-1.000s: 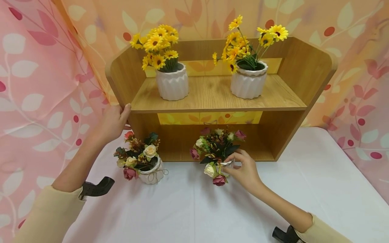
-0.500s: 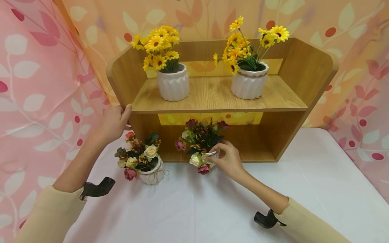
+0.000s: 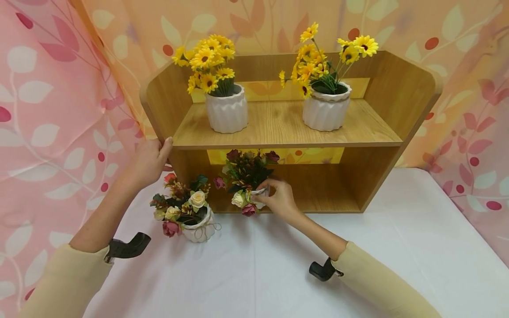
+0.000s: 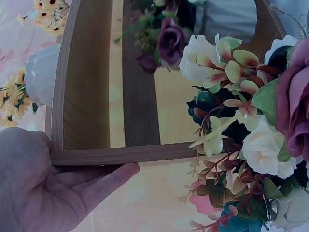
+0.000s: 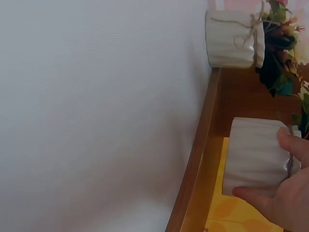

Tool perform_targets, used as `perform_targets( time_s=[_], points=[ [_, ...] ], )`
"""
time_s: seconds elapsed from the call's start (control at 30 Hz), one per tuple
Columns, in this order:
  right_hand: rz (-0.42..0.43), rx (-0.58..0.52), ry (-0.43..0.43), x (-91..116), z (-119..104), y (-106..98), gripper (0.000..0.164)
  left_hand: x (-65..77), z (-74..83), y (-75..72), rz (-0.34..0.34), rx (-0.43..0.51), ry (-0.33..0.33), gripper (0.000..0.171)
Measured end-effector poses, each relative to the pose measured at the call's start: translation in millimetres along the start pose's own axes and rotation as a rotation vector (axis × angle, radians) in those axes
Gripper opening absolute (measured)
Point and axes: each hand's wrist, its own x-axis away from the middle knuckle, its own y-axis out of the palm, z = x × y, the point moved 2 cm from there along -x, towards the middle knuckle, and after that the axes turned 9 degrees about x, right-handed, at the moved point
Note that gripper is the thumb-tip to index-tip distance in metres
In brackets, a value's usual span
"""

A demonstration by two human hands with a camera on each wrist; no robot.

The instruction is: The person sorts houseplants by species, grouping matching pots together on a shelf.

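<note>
My left hand (image 3: 145, 162) grips the left side panel of a wooden two-tier shelf (image 3: 274, 123), thumb in front and fingers behind its edge. In the head view, my right hand (image 3: 281, 199) holds a potted bouquet of artificial roses (image 3: 246, 170) at the front of the lower tier. Thumb and fingers span the white ceramic pot (image 5: 256, 157) near its twine-tied rim, as the right wrist view shows. A second potted rose bouquet (image 3: 199, 229), also with twine round its white pot, stands on the white cloth before the shelf's lower left corner, below my left hand.
Two white pots of yellow artificial daisies occupy the upper tier, a left daisy pot (image 3: 226, 110) and a right daisy pot (image 3: 326, 109). White cloth (image 3: 222, 278) covers the table in front. Floral curtains (image 3: 51, 110) hang behind and at both sides.
My right hand has carried the potted roses leftward and slightly up, toward the lower tier's left part. The left hand keeps its grip on the side panel.
</note>
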Motion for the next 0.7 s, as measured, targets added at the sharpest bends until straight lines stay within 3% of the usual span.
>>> perform_targets(
  time_s=[0.5, 0.7],
  points=[
    [0.097, -0.070, -0.183, -24.4, 8.2, 36.4, 0.021, -0.1, 0.3, 0.3, -0.006, -0.015, -0.023, 0.069],
    [0.123, -0.070, -0.204, -28.8, 11.2, 43.4, 0.019, -0.2, -1.4, -0.3, -0.002, -0.021, -0.013, 0.068]
  ],
)
